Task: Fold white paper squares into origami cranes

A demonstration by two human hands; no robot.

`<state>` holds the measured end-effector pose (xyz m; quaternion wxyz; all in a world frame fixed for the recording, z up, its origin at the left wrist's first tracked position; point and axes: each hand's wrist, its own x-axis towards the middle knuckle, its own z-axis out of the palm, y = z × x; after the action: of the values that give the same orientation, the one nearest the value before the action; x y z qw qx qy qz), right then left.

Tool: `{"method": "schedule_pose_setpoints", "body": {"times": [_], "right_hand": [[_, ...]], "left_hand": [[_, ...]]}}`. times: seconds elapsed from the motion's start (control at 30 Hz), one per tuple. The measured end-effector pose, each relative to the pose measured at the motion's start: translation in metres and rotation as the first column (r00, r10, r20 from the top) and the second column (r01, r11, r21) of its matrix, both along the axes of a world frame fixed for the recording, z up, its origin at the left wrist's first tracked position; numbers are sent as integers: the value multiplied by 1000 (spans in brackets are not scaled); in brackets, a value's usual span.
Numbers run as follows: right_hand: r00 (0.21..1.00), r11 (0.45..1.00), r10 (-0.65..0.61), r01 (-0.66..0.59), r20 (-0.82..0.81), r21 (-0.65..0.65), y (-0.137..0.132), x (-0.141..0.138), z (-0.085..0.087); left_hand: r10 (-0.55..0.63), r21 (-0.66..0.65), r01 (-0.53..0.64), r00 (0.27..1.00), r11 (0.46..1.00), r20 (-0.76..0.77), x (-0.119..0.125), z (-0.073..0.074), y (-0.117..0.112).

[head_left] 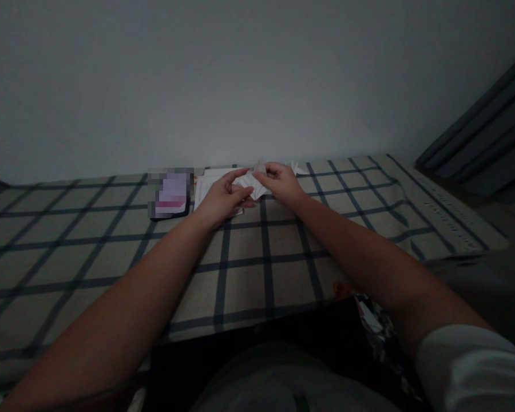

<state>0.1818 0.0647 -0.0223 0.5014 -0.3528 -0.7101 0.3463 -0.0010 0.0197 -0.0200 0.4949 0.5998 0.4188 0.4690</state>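
Observation:
Between my two hands is a small piece of folded white paper (258,184), held a little above the checked cloth. My left hand (225,197) pinches its left side between thumb and fingers. From the right, my right hand (282,182) grips the upper right part, with the thumb pressed on the paper's face. Sharp creases and a pointed tip show, but the fingers cover part of the shape. Behind my right hand a folded white paper piece with pointed ends (298,169) lies on the cloth. White sheets of paper (201,191) lie partly beneath my left hand.
A phone-like device with a lit, blurred screen (171,194) rests left of the papers. The checked tablecloth (249,274) covers the table, which stands against a pale wall (257,74). A dark curtain (484,114) hangs at the right. The light is dim.

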Motion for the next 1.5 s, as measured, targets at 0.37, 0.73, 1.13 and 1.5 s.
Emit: {"method": "schedule_pose_setpoints", "body": {"times": [0.37, 0.73, 1.13, 1.5], "right_hand": [[999, 999, 40, -40, -33, 16, 1, -1, -4], [999, 998, -34, 33, 15, 61, -3, 0, 3], [998, 997, -66, 66, -24, 33, 2, 0, -2], [997, 997, -52, 55, -53, 49, 4, 0, -4]], "left_hand": [[59, 100, -49, 993, 994, -105, 1, 6, -5], [-5, 47, 8, 997, 999, -71, 0, 4, -4], [-22, -17, 22, 1000, 1000, 19, 3, 4, -4], [-71, 20, 70, 997, 997, 26, 1, 4, -4]]}}
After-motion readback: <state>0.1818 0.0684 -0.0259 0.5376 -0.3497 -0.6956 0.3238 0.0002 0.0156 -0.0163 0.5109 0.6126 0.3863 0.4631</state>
